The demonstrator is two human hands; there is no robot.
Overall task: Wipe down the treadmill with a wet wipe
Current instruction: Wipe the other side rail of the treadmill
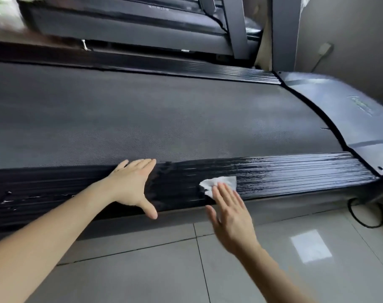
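Presently the work is part done. On the treadmill (186,119), the near side rail (295,173) shows a wet, glossy sheen along its ribbed surface from the wet wipe (219,182) out to the corner where the rail meets the grey motor cover (339,110). From the wipe toward the opposite end the same rail reads duller, with a few pale specks near the left edge of the view; in my judgement that stretch is not yet wiped. The running belt (142,119) looks matt and dry, the far side rail (208,72) shows no clear wetness, and the motor cover's condition cannot be settled from its reflections. Most of the machine therefore appears outstanding.

The wipe lies crumpled on the near rail, roughly midway across its width, at the boundary between the glossy and dull stretches. The right hand (232,217) is flat, its fingers straight and together, their tips pressing on the wipe's near edge; nothing is curled round it. The white bulk of the wipe shows beyond and to the belt side of those fingertips.

The left hand (131,184) lies flat on the same rail, fingers extended toward the belt edge and thumb spread toward the rail's floor-side edge, holding nothing. It sits near the wipe but apart from it, on the duller stretch.
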